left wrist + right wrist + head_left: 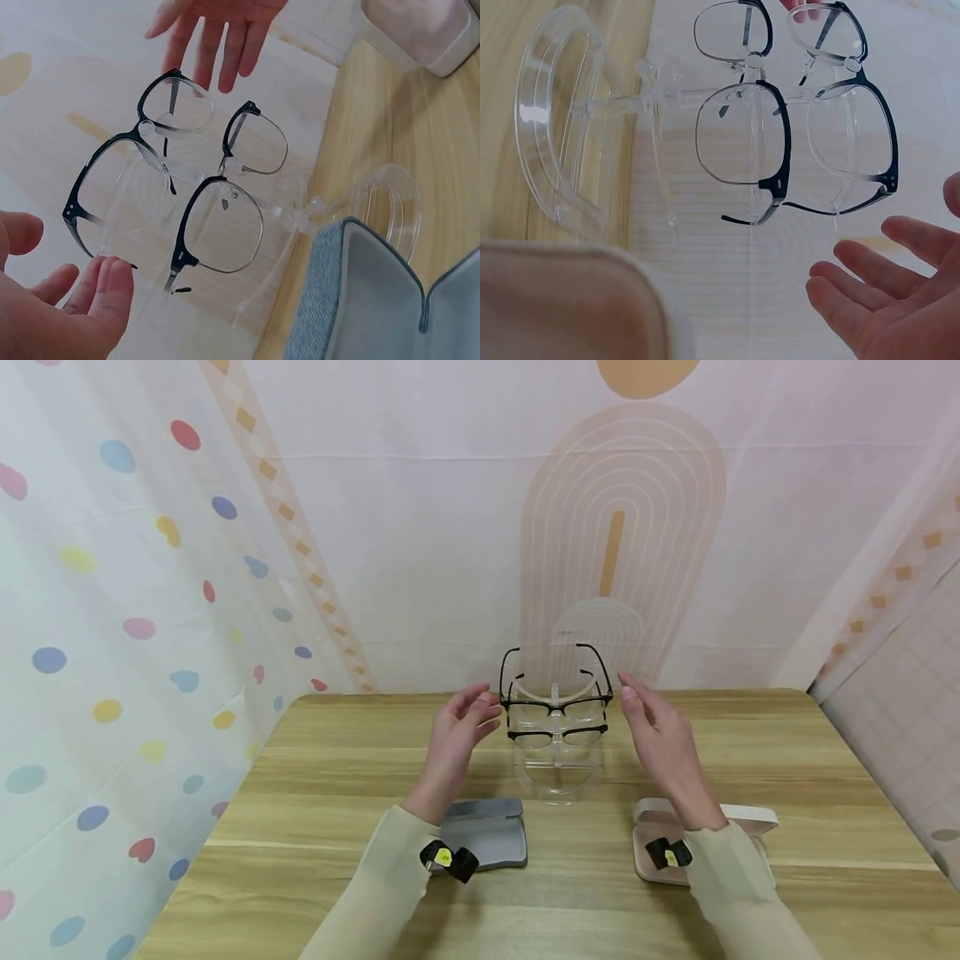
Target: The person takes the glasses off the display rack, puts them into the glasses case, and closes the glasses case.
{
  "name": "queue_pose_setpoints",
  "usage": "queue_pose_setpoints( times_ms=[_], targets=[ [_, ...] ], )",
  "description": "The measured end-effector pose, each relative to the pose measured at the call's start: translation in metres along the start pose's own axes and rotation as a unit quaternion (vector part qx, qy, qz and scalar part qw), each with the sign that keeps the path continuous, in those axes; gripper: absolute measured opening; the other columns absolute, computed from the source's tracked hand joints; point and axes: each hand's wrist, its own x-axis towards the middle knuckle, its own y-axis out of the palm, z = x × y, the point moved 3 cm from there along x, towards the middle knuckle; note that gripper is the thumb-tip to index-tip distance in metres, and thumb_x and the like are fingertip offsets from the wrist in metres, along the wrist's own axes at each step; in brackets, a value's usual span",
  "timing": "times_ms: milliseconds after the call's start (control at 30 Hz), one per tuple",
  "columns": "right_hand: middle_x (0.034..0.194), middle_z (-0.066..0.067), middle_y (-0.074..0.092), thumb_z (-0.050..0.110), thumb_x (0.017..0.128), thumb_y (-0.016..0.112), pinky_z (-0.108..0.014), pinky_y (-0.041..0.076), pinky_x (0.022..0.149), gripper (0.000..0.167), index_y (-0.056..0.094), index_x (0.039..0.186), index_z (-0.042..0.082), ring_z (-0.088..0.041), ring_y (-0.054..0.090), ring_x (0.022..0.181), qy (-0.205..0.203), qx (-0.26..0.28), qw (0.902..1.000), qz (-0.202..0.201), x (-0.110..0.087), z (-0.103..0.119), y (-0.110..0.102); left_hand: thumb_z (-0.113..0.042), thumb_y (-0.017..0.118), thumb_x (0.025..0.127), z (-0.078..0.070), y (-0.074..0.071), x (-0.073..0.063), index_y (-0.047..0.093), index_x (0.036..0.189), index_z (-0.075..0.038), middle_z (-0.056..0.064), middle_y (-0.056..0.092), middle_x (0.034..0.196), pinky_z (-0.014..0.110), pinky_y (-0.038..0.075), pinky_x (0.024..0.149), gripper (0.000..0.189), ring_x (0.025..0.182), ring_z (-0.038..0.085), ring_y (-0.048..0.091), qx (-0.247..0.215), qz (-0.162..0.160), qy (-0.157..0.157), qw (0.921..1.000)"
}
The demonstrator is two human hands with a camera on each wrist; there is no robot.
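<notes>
On the tabletop (337,768), the clear stand (557,760) could tip if your hands pull unevenly. Left of the stand, your left hand (461,727) has parted, empty fingers; right of it, your right hand (660,735) matches. The upper glasses (556,709), on the stand above the lower glasses (557,737), could snag them if tilted. Your left wrist's yellow label (444,857), before the stand, is illegible.

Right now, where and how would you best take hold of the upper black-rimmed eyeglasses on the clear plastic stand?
I'd pinch the upper black-rimmed eyeglasses at both outer corners, coming from left and right together: the front faces forward, and those corners jut past the clear plastic stand, sparing the lenses.
</notes>
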Motion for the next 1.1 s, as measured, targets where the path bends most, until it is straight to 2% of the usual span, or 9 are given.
queue_pose_setpoints(
  times_ms=[133,233,367,500,767,1100],
  targets=[
    [0.153,-0.014,0.051,0.046,0.111,0.041,-0.057,0.042,0.111,0.055,0.051,0.154,0.014,-0.039,0.055,0.134,0.022,0.014,0.9997,-0.004,0.003,-0.001,0.002,-0.009,0.057,0.106,0.000,0.003,0.004,0.055,0.139,0.008,0.023,0.062,0.125,0.030,0.057,0.093,0.037,0.101,0.021,0.064,-0.024,-0.012,-0.006,0.9996],
    [0.151,-0.014,0.055,0.043,0.110,0.045,-0.056,0.044,0.109,0.052,0.054,0.152,0.014,-0.037,0.056,0.133,0.037,0.028,0.9989,-0.008,0.005,-0.002,0.003,-0.007,0.059,0.105,0.001,0.005,0.007,0.056,0.138,0.009,0.021,0.062,0.122,0.026,0.058,0.089,0.037,0.093,0.014,0.064,-0.036,-0.018,-0.009,0.9992],
    [0.147,-0.015,0.058,0.041,0.109,0.049,-0.053,0.046,0.105,0.050,0.057,0.149,0.013,-0.035,0.058,0.129,0.045,0.042,0.9980,-0.016,0.009,-0.002,0.006,-0.005,0.061,0.103,0.002,0.008,0.008,0.058,0.135,0.009,0.018,0.063,0.118,0.025,0.058,0.086,0.035,0.089,0.013,0.065,-0.048,-0.024,-0.012,0.9985],
    [0.139,-0.017,0.064,0.043,0.108,0.051,-0.047,0.049,0.098,0.050,0.059,0.147,0.012,-0.032,0.062,0.121,0.045,0.044,0.9978,-0.023,0.012,-0.001,0.008,-0.003,0.062,0.102,0.001,0.009,0.007,0.060,0.133,0.009,0.013,0.066,0.113,0.027,0.058,0.088,0.033,0.087,0.013,0.065,-0.055,-0.028,-0.013,0.9980],
    [0.121,-0.017,0.071,0.029,0.106,0.059,-0.022,0.047,0.082,0.041,0.064,0.142,0.010,-0.021,0.063,0.103,0.051,0.071,0.9955,-0.036,0.016,0.003,0.014,-0.003,0.064,0.101,0.002,0.008,0.008,0.063,0.129,0.008,0.008,0.068,0.106,0.028,0.058,0.088,0.029,0.087,0.012,0.067,-0.057,-0.040,-0.007,0.9976],
    [0.118,-0.017,0.071,0.022,0.105,0.060,-0.020,0.046,0.078,0.038,0.065,0.140,0.010,-0.014,0.060,0.095,0.059,0.098,0.9925,-0.043,0.016,0.006,0.014,0.002,0.064,0.099,-0.001,0.010,0.006,0.061,0.131,0.011,0.009,0.069,0.106,0.023,0.058,0.084,0.033,0.088,0.011,0.068,-0.071,-0.039,-0.009,0.9967]
  ],
)
